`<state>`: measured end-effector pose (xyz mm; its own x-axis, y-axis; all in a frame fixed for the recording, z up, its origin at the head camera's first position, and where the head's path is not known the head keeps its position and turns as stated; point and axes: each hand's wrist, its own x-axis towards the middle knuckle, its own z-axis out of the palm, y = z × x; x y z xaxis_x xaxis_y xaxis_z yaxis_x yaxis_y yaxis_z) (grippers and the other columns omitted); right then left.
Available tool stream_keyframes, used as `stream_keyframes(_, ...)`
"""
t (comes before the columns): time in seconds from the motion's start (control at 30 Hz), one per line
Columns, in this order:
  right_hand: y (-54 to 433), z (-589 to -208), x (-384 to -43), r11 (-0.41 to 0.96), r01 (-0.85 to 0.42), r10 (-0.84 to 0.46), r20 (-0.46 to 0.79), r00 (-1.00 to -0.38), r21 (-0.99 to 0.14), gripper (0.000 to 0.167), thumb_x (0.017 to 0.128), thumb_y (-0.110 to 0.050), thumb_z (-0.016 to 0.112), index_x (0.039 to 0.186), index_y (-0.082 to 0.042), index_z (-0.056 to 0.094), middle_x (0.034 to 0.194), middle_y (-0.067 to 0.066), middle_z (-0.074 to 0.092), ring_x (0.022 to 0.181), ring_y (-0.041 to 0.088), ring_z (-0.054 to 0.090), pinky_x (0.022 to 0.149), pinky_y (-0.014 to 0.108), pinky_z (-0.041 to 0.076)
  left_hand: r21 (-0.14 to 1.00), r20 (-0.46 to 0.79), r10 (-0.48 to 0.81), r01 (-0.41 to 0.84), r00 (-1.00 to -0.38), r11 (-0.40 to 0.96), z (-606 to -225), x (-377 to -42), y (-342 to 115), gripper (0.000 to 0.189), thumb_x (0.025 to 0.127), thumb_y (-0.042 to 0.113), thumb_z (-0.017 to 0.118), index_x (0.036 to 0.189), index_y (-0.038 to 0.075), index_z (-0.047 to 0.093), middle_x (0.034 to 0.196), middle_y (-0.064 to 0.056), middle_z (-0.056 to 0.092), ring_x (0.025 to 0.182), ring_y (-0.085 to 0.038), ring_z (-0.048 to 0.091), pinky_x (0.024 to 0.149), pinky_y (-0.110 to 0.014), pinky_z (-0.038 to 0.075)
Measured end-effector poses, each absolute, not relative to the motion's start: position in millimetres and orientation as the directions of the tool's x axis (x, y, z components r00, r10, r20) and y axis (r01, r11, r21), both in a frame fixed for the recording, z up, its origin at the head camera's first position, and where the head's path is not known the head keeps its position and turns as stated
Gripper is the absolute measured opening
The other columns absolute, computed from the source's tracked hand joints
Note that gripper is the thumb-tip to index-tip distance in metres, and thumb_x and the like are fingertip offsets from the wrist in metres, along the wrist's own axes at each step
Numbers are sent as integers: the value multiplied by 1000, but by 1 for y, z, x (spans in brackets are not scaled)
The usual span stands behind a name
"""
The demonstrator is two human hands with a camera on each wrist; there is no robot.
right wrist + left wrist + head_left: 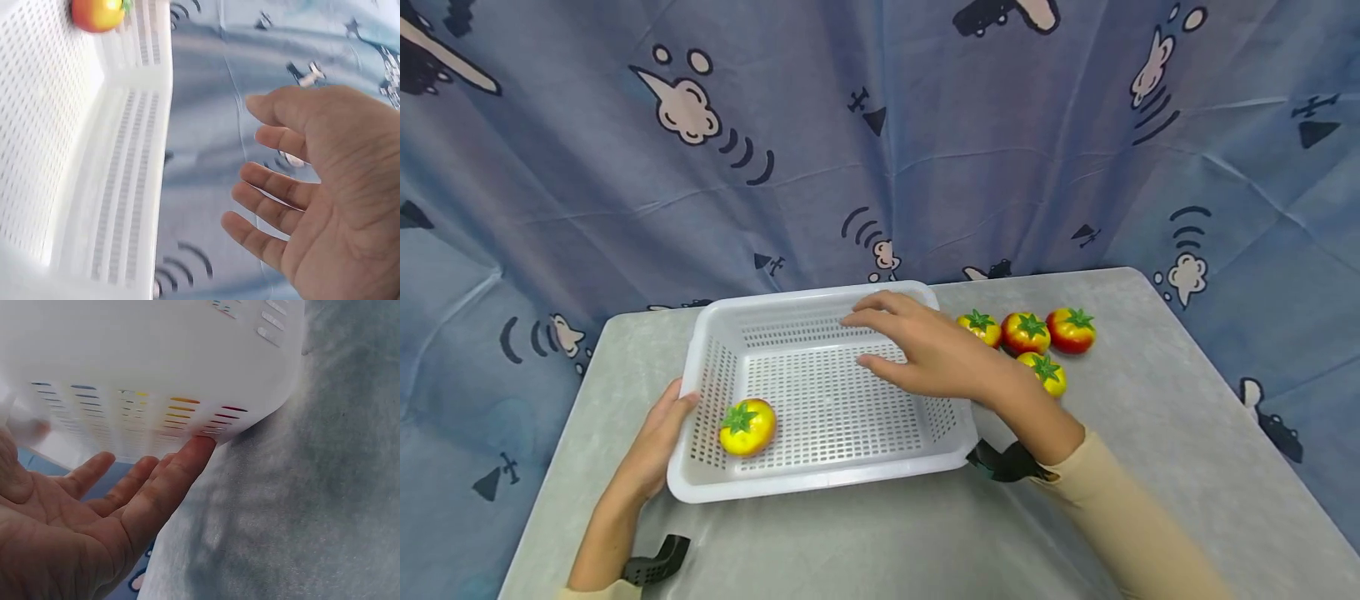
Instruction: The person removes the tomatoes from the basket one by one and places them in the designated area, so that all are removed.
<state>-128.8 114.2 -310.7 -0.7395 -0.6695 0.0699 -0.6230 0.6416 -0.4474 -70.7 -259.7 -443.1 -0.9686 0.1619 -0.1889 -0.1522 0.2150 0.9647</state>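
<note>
A white plastic basket (831, 479) with slotted walls stands on the table. One yellow tomato (748, 427) with a green leafy top lies in its left front corner. My left hand (658, 433) holds the basket's left side, thumb at the rim; in the left wrist view the left hand's fingers (165, 494) touch the outside of the slotted wall. Above the basket's right half hovers my right hand (925, 346), fingers spread and nothing in them. In the right wrist view its palm (337, 219) shows bare, apart from the basket wall (128, 187).
Several red and yellow tomatoes (1026, 333) sit in a cluster on the grey table (1150, 433), right of the basket and partly behind the right forearm. A blue patterned curtain (880, 150) hangs behind the table's back edge.
</note>
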Motion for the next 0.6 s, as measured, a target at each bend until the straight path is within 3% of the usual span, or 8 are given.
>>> stream_keyframes(0.27,55,-319,-145,576,-691,-789,-74,-610,-438,49,102,-33,71,149,-22,61,151,3,59,136,21,60,114,40,53,952,-275,209,-236,-938,194,-442,-76,-266,66,116,43,26,171,14,3,170,-33,22,144,-51,44,97,-46,61)
stream_keyframes(0.37,36,-327,-149,555,-709,-813,-100,-574,-435,50,102,-31,72,149,-21,60,151,5,59,136,21,60,114,38,52,951,-290,230,-254,-929,174,-442,-78,-271,68,116,45,28,172,16,3,171,-30,21,140,-32,53,96,-37,59)
stream_keyframes(0.5,17,-337,-151,539,-736,-834,-135,-536,-410,49,102,-30,71,149,-20,60,151,6,59,137,21,59,116,35,51,956,-287,268,-259,-920,138,-443,-77,-279,68,116,42,31,171,13,3,168,-31,24,121,-2,62,92,-31,60)
stream_keyframes(0.6,6,-342,-151,536,-750,-840,-162,-517,-387,50,102,-29,72,150,-20,60,153,5,58,139,20,58,118,34,49,961,-274,292,-250,-916,118,-444,-75,-283,69,117,40,31,171,10,2,167,-35,23,116,2,65,92,-34,62)
